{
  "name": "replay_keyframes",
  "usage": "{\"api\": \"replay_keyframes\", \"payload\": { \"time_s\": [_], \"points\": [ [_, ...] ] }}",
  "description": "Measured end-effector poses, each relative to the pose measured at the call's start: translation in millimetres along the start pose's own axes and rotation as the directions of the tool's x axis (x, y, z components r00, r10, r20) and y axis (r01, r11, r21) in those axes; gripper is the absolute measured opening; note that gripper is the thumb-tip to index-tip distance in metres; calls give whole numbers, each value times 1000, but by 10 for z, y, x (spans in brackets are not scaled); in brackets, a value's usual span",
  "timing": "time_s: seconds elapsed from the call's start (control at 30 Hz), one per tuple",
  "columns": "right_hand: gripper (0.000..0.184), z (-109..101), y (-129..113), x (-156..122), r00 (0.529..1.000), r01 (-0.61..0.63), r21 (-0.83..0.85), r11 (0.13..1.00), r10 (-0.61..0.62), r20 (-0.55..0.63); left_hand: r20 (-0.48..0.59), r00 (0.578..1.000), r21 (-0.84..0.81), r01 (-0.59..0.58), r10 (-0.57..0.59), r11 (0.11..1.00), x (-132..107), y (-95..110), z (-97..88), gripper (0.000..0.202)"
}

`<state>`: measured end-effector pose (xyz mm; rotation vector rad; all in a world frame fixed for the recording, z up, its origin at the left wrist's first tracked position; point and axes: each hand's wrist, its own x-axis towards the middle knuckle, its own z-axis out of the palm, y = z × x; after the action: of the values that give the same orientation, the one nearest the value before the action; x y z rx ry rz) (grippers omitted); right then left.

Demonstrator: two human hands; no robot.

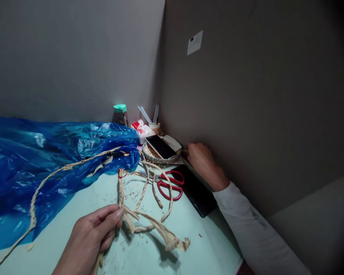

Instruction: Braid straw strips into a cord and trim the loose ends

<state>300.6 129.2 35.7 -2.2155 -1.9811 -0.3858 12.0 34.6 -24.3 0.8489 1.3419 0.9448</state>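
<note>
Extending beyond pinched left grip [94, 229]: red-tied straw braid [120, 193].

The right hand [203, 163] mostly hides its own fingertips (what they touch cannot be told). The left edge cuts off the blue plastic bag [60, 143] and the long braided cord [32, 215]; print on the white card [195, 42] is too small to read.
</note>
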Motion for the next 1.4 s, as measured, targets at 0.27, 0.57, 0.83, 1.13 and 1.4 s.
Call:
{"api": "replay_keyframes", "payload": {
  "time_s": [0.27,0.57,0.83,1.13,1.4],
  "points": [
    [22,-272,35,-41,889,174,605,777,140,-436,-41,999,-19,-22,22,1000,-49,51,75,42],
    [20,-418,-173,-307,960,76,987,138,-279,-35,29,996,30,-90,89,995,-33,23,45,34],
    [14,-300,-246,-304,800,104,949,298,-593,98,6,992,13,-130,130,991,-108,116,85,28],
    [24,-240,-438,-411,603,340,848,408,-786,137,-4,996,-22,-85,85,996,-93,104,108,23],
    [26,-35,-808,-610,699,405,788,463,-713,59,15,996,-20,-91,92,996,-99,93,109,23]
  ]
}}
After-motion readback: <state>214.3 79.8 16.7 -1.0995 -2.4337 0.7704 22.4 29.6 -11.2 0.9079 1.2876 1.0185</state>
